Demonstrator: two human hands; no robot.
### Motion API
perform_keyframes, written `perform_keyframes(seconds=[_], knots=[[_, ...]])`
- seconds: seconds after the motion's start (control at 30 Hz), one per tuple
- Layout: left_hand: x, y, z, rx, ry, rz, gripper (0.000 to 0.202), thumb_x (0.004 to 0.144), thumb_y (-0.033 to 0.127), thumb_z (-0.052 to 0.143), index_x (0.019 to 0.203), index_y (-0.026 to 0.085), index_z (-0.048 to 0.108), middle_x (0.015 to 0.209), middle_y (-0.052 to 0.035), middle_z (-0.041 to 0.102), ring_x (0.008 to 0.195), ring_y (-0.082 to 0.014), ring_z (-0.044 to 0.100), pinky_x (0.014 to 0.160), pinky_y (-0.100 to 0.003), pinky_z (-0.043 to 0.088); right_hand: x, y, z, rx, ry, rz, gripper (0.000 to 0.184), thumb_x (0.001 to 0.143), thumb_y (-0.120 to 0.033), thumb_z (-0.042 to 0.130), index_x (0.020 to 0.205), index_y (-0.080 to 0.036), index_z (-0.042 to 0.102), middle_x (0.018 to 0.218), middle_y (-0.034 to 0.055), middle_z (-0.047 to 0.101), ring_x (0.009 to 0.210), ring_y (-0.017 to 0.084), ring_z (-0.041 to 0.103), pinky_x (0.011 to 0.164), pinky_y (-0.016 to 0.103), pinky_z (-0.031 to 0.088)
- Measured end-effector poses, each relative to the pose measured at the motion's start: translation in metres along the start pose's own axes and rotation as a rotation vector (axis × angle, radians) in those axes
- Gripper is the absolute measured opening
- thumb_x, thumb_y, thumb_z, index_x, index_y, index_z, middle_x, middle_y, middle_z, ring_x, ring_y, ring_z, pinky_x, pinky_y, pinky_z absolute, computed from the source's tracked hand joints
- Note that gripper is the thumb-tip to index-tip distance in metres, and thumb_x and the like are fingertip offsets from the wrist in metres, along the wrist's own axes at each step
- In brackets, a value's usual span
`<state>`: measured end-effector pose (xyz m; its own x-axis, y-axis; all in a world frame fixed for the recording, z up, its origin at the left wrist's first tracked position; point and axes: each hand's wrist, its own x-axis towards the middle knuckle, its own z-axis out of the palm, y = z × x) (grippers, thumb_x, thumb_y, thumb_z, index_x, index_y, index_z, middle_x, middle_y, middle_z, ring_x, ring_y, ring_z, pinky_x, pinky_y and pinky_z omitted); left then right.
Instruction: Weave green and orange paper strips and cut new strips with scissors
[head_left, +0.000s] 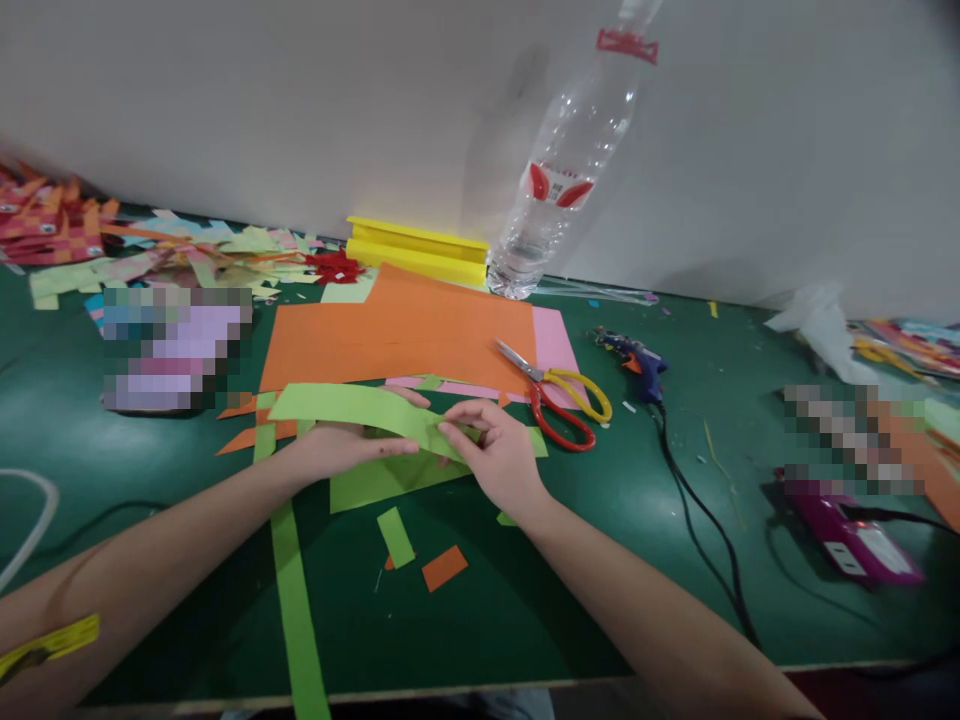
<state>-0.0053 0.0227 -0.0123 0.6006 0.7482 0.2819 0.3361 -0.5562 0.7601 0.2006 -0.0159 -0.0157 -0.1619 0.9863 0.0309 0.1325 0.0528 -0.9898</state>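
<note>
Both my hands hold a light green paper strip (352, 405) above the green table. My left hand (341, 447) lies under it with the fingers pinched on its middle. My right hand (491, 450) pinches the strip's right end between thumb and fingers. Beneath the hands lies a larger light green sheet (375, 480). Behind it is a big orange sheet (405, 330) over a pink sheet (559, 340). Red and yellow handled scissors (559, 395) rest just right of my right hand.
A long green strip (296, 600) runs to the table's front edge, with small green (395, 537) and orange (444, 567) scraps beside it. A clear bottle (562, 170), yellow folded paper (416, 250), a blue glue gun (637, 360) with black cable, a purple device (851, 535) and paper scraps (187, 255) surround the work.
</note>
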Motion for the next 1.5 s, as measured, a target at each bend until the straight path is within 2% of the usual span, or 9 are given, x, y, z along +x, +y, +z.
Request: perform_keyframes(seconds=[0.1,0.2,0.33,0.47,0.57,0.9,1.03,1.2,1.5], knots=[[0.002,0.003,0.000,-0.009,-0.032,0.024,0.030,0.085,0.032,0.057,0.113,0.023,0.057,0.103,-0.0081,0.067,0.092,-0.0208,0.065,0.070,-0.031,0.056,0.000,0.004,0.000,-0.038,-0.006,-0.041,0.014,0.080,-0.034,0.060,0.084,-0.022,0.056,0.077,0.0006,0.065,0.060,0.013,0.066,0.051,0.025,0.053],[0.003,0.005,0.000,-0.041,-0.010,0.007,0.029,0.085,0.033,0.057,0.112,0.024,0.058,0.108,-0.0079,0.066,0.093,-0.0209,0.065,0.070,-0.031,0.056,0.001,0.005,0.000,-0.095,-0.013,-0.086,0.012,0.082,-0.033,0.058,0.087,-0.022,0.057,0.078,0.0012,0.063,0.066,0.013,0.064,0.055,0.026,0.053],[0.000,0.000,-0.001,-0.157,0.076,-0.100,0.023,0.085,0.029,0.057,0.107,0.022,0.058,0.113,-0.0094,0.065,0.098,-0.0225,0.064,0.071,-0.031,0.057,0.001,0.002,-0.001,-0.255,0.000,-0.218,0.018,0.077,-0.034,0.064,0.090,-0.022,0.059,0.091,0.0039,0.066,0.075,0.015,0.062,0.066,0.029,0.052],[-0.003,-0.009,0.000,-0.267,0.135,-0.146,0.021,0.090,0.028,0.050,0.109,0.021,0.057,0.104,-0.0090,0.069,0.083,-0.0193,0.068,0.067,-0.030,0.058,0.002,0.002,-0.002,-0.271,-0.031,-0.279,0.034,0.069,-0.035,0.072,0.097,-0.022,0.057,0.106,0.0064,0.063,0.084,0.017,0.061,0.075,0.032,0.053],[-0.003,-0.013,0.000,-0.242,0.159,-0.158,0.023,0.092,0.028,0.047,0.111,0.021,0.058,0.102,-0.0095,0.070,0.080,-0.0193,0.069,0.067,-0.031,0.058,0.004,0.004,-0.002,-0.264,-0.027,-0.311,0.031,0.071,-0.033,0.070,0.097,-0.022,0.057,0.107,0.0064,0.062,0.082,0.015,0.061,0.077,0.033,0.053],[-0.002,-0.006,-0.004,0.029,0.154,-0.040,0.028,0.092,0.022,0.043,0.112,0.020,0.062,0.095,-0.0109,0.072,0.084,-0.0241,0.069,0.064,-0.036,0.058,0.006,0.001,-0.003,-0.236,0.041,-0.242,0.009,0.080,-0.028,0.061,0.087,-0.023,0.060,0.095,0.0036,0.065,0.084,0.016,0.063,0.075,0.033,0.055],[0.001,-0.008,-0.003,0.005,0.176,-0.060,0.019,0.088,0.025,0.053,0.102,0.020,0.065,0.095,-0.0104,0.072,0.084,-0.0234,0.069,0.065,-0.034,0.058,0.007,0.003,-0.004,-0.281,0.052,-0.254,0.013,0.081,-0.028,0.060,0.093,-0.023,0.060,0.090,0.0030,0.066,0.082,0.016,0.063,0.076,0.033,0.054],[0.007,-0.005,-0.004,-0.046,0.133,-0.054,0.018,0.081,0.029,0.063,0.096,0.021,0.064,0.099,-0.0081,0.071,0.091,-0.0232,0.067,0.074,-0.037,0.057,0.011,0.005,-0.002,-0.319,0.033,-0.299,0.014,0.082,-0.028,0.059,0.094,-0.024,0.059,0.092,0.0028,0.066,0.082,0.015,0.064,0.077,0.033,0.054],[0.009,-0.005,-0.004,-0.022,0.111,-0.071,0.014,0.080,0.028,0.064,0.093,0.023,0.065,0.100,-0.0052,0.071,0.092,-0.0205,0.067,0.076,-0.035,0.057,0.014,0.009,-0.004,-0.290,0.009,-0.272,0.011,0.081,-0.029,0.060,0.090,-0.024,0.060,0.088,0.0021,0.066,0.077,0.014,0.064,0.070,0.031,0.056]])
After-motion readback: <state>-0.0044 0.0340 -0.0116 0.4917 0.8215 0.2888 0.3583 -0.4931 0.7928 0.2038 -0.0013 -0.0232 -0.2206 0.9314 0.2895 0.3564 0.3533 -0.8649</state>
